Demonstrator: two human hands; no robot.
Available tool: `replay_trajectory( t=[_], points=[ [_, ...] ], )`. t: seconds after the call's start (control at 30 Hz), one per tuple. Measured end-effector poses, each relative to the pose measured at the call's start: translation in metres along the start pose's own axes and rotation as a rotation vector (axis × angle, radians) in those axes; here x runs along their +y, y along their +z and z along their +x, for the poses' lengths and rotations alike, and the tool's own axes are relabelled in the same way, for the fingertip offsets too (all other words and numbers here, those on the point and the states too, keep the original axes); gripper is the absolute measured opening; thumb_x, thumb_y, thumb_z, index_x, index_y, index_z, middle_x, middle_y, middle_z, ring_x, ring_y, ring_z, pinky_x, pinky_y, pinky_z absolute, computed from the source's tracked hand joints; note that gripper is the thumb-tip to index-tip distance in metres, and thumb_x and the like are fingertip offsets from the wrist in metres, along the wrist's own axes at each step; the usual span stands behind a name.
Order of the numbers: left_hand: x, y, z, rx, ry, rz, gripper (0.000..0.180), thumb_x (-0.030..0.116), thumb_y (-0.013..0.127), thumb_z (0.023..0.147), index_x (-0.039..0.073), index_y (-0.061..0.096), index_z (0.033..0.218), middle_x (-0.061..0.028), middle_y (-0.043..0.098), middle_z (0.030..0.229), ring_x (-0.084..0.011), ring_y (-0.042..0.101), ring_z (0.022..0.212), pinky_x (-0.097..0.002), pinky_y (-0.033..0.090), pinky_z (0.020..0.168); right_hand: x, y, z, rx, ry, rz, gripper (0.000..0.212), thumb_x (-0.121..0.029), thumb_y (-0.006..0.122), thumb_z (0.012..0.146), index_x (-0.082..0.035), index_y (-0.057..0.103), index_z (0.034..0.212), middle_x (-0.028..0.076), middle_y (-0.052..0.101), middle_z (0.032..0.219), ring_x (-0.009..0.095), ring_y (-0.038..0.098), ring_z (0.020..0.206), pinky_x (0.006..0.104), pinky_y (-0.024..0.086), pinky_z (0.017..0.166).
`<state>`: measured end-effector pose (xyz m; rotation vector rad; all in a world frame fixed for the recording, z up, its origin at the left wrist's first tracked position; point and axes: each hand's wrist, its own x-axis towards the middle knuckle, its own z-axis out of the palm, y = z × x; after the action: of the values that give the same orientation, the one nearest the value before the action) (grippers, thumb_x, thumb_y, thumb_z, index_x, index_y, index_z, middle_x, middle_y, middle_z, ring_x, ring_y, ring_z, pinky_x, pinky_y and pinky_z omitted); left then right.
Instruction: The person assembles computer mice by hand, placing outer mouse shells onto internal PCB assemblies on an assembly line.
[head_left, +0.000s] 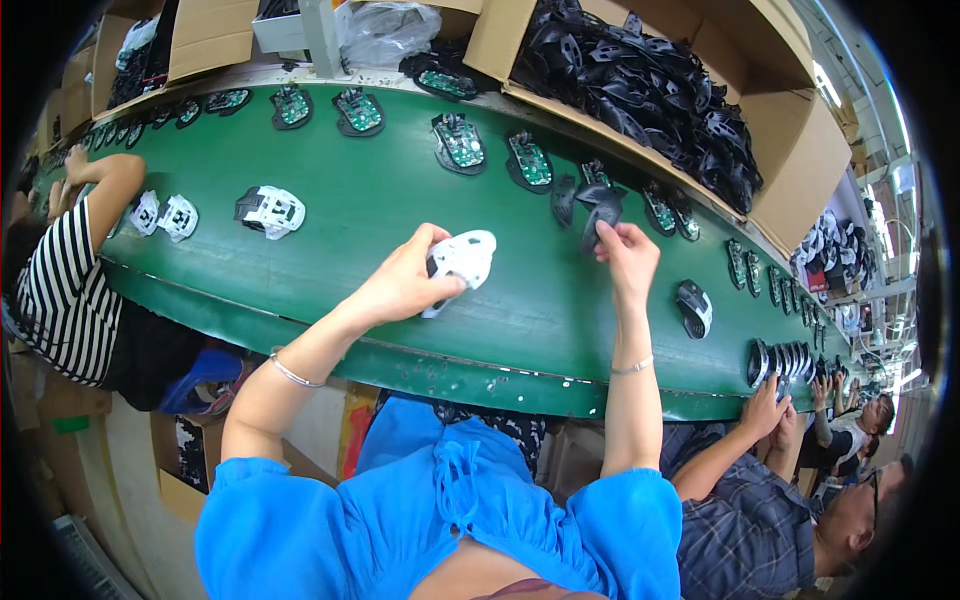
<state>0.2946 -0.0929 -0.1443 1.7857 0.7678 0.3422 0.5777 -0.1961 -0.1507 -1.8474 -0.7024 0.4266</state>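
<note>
My left hand point(408, 272) grips a white computer mouse body point(468, 257) above the green belt, with its thumb on the near side. Between the thumb and fingers of my right hand point(629, 260) is a dark, curved plastic mouse cover point(601, 215). Just left of that cover, another dark plastic piece point(563, 200) lies on the belt. A mouse base with a green circuit board point(597, 174) is partly hidden behind the held cover. To the left on the belt rests a white mouse body point(272, 211), and right of my right hand sits a black-and-white mouse point(693, 309).
The green conveyor belt point(350, 210) crosses the view, with several circuit-board mouse bases point(459, 146) along its far side. Behind it stands a cardboard box point(790, 160) of black plastic parts point(640, 80). Co-workers sit left point(75, 300) and right point(750, 520).
</note>
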Motion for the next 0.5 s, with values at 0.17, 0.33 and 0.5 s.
replay_trajectory(
  t=[0.17,0.33,0.5],
  points=[
    [-0.002,0.047,0.011,0.046,-0.096,-0.894,0.039,0.024,0.055,0.089,0.002,0.046,0.12,-0.0081,0.058,0.103,-0.0144,0.058,0.087,-0.0293,0.048,0.082,-0.041,0.004,-0.085,-0.27,-0.051,0.511,0.01,-0.003,0.071,0.08,0.001,0.063,0.079,0.005,0.063,0.069,0.009,0.058,0.055,0.0213,0.047,0.05],
    [0.015,0.069,0.009,0.03,-0.04,-1.06,0.046,0.046,0.043,0.096,0.006,0.049,0.119,-0.0036,0.059,0.1,-0.0116,0.057,0.087,-0.0276,0.049,0.08,-0.051,0.031,-0.119,-0.346,-0.163,0.48,0.013,-0.002,0.073,0.079,-0.001,0.061,0.077,0.001,0.062,0.069,0.004,0.056,0.059,0.0176,0.045,0.052],
    [0.011,0.07,0.003,0.016,0.035,-0.987,0.055,0.051,0.038,0.097,0.004,0.047,0.123,-0.0031,0.056,0.104,-0.0098,0.054,0.095,-0.0259,0.046,0.083,-0.045,0.038,-0.124,-0.338,-0.164,0.355,0.014,-0.002,0.074,0.079,0.0,0.06,0.075,0.0,0.061,0.069,0.004,0.055,0.06,0.0171,0.044,0.053]
  ],
)
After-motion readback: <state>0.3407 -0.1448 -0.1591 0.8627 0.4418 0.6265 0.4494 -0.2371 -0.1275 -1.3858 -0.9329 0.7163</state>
